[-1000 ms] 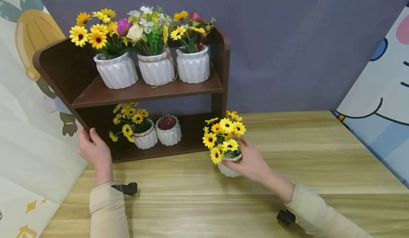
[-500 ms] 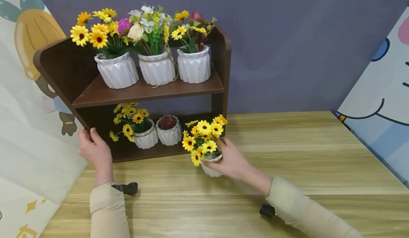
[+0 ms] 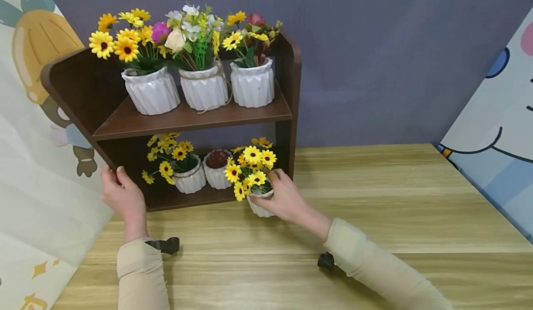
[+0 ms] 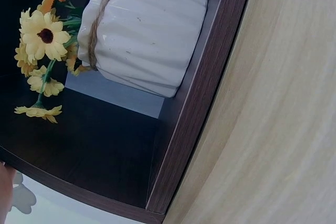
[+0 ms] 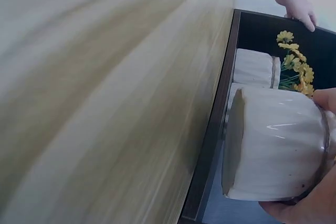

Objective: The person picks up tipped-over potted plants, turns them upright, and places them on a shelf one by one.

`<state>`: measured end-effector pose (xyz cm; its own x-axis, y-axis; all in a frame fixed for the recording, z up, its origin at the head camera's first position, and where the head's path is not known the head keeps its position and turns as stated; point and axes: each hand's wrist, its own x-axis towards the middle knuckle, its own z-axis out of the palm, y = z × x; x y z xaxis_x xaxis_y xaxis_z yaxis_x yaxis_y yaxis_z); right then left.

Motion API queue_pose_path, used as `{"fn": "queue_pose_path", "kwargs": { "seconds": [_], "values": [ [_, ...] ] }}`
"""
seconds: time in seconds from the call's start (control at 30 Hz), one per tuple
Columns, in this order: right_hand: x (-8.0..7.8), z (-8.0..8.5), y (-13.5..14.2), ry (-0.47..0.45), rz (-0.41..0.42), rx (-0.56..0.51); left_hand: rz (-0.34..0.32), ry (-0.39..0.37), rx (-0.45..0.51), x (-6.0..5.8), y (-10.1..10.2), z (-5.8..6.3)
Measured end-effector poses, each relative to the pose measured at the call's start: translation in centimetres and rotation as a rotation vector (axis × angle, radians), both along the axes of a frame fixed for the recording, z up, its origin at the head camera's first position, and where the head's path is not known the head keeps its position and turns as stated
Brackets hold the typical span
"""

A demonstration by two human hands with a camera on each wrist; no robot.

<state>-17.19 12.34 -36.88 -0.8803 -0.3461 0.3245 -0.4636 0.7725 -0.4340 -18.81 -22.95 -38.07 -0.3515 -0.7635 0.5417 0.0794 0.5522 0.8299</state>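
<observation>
My right hand (image 3: 283, 196) grips the rim of a white ribbed flowerpot (image 3: 261, 207) with yellow daisy-like flowers (image 3: 251, 162). In the right wrist view the pot (image 5: 278, 145) is raised off the table, its base showing, just in front of the lower shelf. My left hand (image 3: 124, 194) holds the front edge of the left side panel of a dark brown two-tier shelf (image 3: 191, 126). On the lower tier stand a pot with yellow flowers (image 3: 189, 180) and a smaller pot with a dark red succulent (image 3: 217, 171), the latter partly covered by the held flowers.
The upper tier bears three white flowerpots (image 3: 151, 92) with mixed artificial flowers. A wood-grain table (image 3: 395, 199) extends in front and to the right. Behind is a grey-blue wall (image 3: 395, 69); a cartoon-printed sheet (image 3: 37, 162) hangs at the left.
My right hand has carried the flowerpot leftward, and lately a little upward, from the shelf's right end to the front of the lower tier. My left hand stays on the side panel.
</observation>
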Motion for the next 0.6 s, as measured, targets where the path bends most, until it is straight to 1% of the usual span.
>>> {"fn": "queue_pose_path", "kwargs": {
  "seconds": [0.3,0.6],
  "values": [
    [-2.1,-0.3,-1.5,0.023,-0.079,-0.056,0.009,0.006,-0.009,-0.1,0.0,-0.1],
    [-4.3,-0.7,-3.0,-0.037,-0.157,-0.056,-0.001,0.010,0.012,-0.1,0.0,0.0]
  ]
}}
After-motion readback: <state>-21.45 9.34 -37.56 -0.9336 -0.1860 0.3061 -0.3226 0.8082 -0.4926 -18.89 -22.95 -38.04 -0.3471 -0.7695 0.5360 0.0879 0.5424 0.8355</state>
